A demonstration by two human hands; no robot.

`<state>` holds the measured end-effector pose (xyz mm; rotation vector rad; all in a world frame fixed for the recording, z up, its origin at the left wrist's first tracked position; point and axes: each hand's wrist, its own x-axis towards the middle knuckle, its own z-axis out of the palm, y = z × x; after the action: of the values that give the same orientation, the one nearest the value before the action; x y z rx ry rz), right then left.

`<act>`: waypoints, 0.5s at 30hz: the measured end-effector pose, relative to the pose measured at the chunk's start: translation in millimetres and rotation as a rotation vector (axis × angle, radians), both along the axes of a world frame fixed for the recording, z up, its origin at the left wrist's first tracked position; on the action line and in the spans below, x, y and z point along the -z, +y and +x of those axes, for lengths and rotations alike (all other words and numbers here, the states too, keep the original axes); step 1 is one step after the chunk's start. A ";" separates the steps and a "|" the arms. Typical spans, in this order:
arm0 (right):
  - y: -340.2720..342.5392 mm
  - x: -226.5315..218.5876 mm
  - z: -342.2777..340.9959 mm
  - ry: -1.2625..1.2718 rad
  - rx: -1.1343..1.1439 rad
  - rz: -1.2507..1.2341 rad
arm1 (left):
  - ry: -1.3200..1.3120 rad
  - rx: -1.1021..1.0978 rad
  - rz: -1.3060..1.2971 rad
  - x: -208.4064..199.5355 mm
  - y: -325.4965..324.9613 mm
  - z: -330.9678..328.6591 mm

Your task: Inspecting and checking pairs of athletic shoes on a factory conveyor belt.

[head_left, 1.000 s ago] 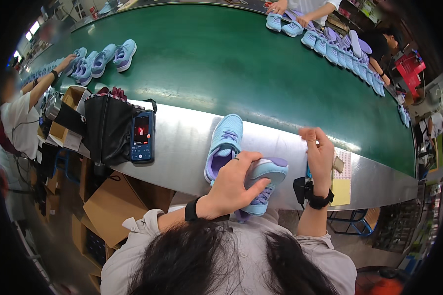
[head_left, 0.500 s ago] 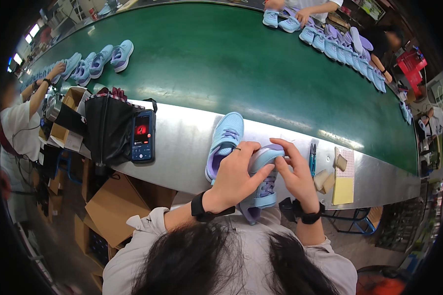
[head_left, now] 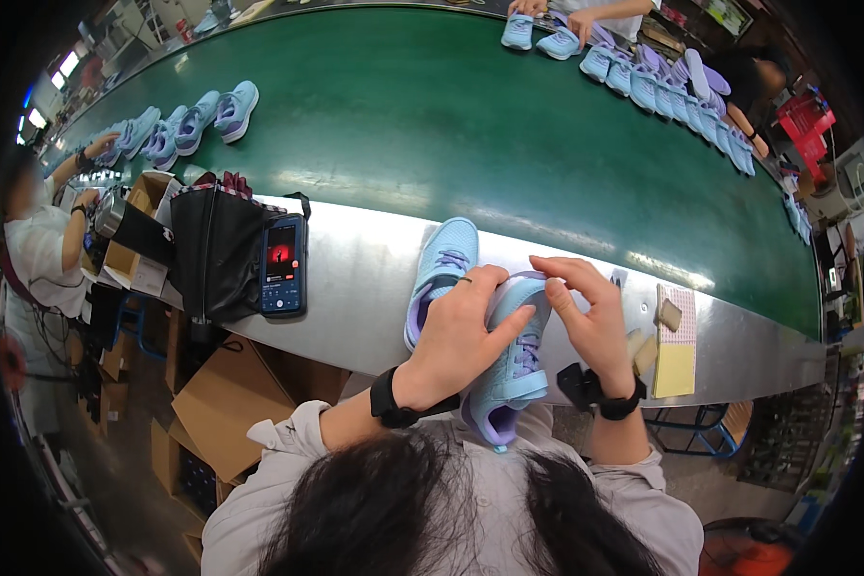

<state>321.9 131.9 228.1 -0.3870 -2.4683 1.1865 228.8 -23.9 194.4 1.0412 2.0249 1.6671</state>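
Note:
A light blue sneaker [head_left: 509, 382] with lilac laces and lining is tilted in front of my chest, its toe pointing away from me. My left hand [head_left: 456, 331] grips it along the left side near the toe, thumb lying across the upper. At the toe's right edge hovers my right hand [head_left: 593, 312], thumb and fingers apart; whether a fingertip touches the shoe is hard to tell. A matching sneaker [head_left: 444, 269] stands on the metal ledge [head_left: 355, 259], just left of and beyond my left hand.
Left on the ledge are a phone [head_left: 283, 264], a black bag [head_left: 211, 245] and a dark cylinder [head_left: 130, 223]. Right lie a notepad [head_left: 677, 355] and tan blocks [head_left: 643, 353]. Blue sneakers [head_left: 667, 96] line the green belt [head_left: 384, 115], with co-workers' hands [head_left: 578, 21] at the far side.
My right hand has shifted right and its fingers have come away from the upper. The held sneaker has tipped, showing more of its laces and opening. My left hand keeps its grip.

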 end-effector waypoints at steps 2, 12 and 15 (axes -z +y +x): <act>2.7 -20.3 -0.5 -0.012 -0.088 0.239 | 0.124 0.021 -0.002 1.5 0.7 2.3; 13.5 -47.9 -1.3 -0.051 -0.452 1.065 | 0.281 0.138 -0.099 -3.6 7.7 8.6; 6.8 -48.8 -0.6 -0.081 -0.510 1.204 | 0.314 0.167 -0.097 -4.9 9.2 11.1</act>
<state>321.3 138.7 276.9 0.5566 -2.8836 -0.3486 239.8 -14.7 199.3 1.4686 2.1117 1.3776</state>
